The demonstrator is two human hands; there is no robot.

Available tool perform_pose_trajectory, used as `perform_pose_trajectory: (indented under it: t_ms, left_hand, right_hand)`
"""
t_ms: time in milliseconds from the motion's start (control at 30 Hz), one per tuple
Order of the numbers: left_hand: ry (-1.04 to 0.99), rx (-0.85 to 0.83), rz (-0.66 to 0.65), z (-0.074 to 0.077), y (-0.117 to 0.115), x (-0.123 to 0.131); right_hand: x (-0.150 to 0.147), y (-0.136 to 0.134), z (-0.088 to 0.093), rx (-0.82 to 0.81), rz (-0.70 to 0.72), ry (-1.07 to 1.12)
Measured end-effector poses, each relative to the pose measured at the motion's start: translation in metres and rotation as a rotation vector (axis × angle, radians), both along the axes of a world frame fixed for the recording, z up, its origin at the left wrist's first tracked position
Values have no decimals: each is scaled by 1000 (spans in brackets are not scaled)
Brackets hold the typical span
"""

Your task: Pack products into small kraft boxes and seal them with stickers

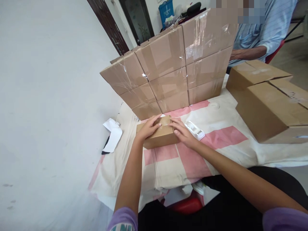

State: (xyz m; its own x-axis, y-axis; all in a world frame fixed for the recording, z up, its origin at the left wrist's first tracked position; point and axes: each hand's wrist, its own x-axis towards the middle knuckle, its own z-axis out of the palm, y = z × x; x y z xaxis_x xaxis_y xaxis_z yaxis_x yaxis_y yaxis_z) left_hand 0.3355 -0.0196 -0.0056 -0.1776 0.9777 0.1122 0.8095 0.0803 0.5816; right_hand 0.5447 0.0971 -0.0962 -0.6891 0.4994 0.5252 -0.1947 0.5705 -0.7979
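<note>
A small brown cardboard box (161,140) lies flat on the cloth-covered table in front of me. On its top is a piece of clear tape. My left hand (149,127) rests on the left part of the box top, fingers stretched out. My right hand (182,131) touches the box's right edge, its fingers spread and partly over the top. Neither hand grips anything. Just right of my right hand sits a white tape dispenser (194,130).
Behind the box stands a tall wall of taped cardboard boxes (166,67). Larger cartons (267,106) stand at the right. White paper (113,136) lies near the left wall. A person in a blue shirt (262,35) sits beyond the cartons. The cloth (166,173) has pink patches.
</note>
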Motion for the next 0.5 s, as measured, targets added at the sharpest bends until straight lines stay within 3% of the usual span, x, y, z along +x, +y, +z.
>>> perform_pose_trajectory:
  t_ms: [67,133,233,300,400,500]
  left_hand:
    - [34,-8,30,0,-15,0]
    - [63,-15,77,0,-39,-3]
    - [94,-19,159,0,-82,-9]
    - [109,-14,198,-1,-106,-12]
    - [137,0,217,-5,-122,-16]
    - [192,20,204,-9,-115,-20]
  right_hand:
    - [1,2,-11,-274,-59,49]
    - [0,4,-22,-396,-79,14]
    - [-13,3,-33,-204,-76,-127]
    - [-30,0,-34,-87,-150,-263]
    - [-64,-6,-27,-163,-358,-460]
    - [-97,-6,-18,-298,-500,-485]
